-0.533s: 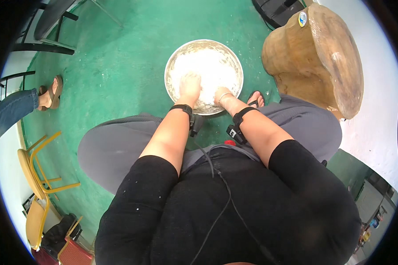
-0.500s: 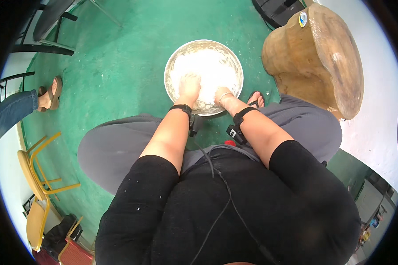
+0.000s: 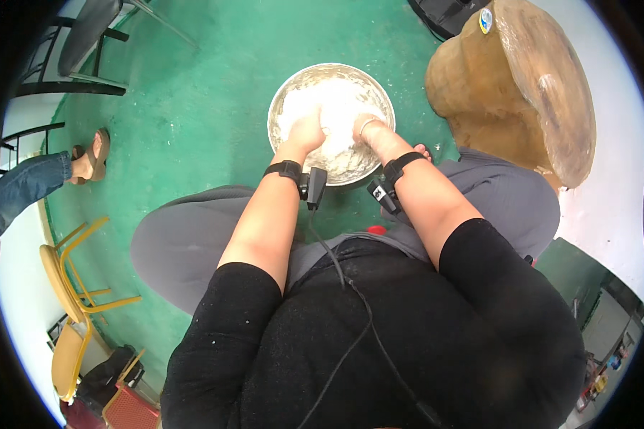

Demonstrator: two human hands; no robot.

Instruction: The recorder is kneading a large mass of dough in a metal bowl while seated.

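A round metal basin (image 3: 370,80) stands on the green floor between my legs. It holds a white, floury mass (image 3: 334,100), so brightly lit that its detail is lost; below it the basin wall looks smeared. My left hand (image 3: 308,133) reaches into this mass left of the middle, its fingers buried or washed out by glare. On the other side, my right hand (image 3: 366,126) is also in the white mass, near the basin's right wall, with its fingers hidden. Whether either hand grips anything cannot be made out.
A carved wooden stump seat (image 3: 479,93) stands right of the basin. Black chairs (image 3: 86,43) are at the far left, yellow chairs (image 3: 64,286) lower down. Another person's sandalled foot (image 3: 93,157) rests at the left. A cable (image 3: 322,239) runs from my left wrist device.
My left hand has shifted slightly and its wrist has turned. My right hand has moved farther into the basin, away from the near rim. The whole view has tilted a little.
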